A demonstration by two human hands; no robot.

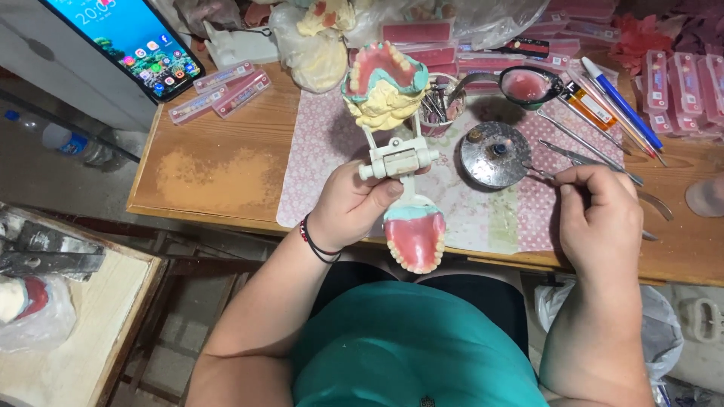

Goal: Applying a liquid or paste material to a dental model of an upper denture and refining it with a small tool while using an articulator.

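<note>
One articulator point(397, 158) with two denture models is opened wide over the table point(219, 173) edge: the upper model point(382, 84), pink wax with pale teeth on yellow stone, tilts back, and the lower one point(415, 237), pink with a ring of white teeth, hangs toward the person's lap. The left hand point(348, 203) is wrapped around its white hinge, thumb pressed across. The right hand point(599, 215) pinches one thin metal tool point(547, 175), tip at the single round metal burner point(495, 154).
</note>
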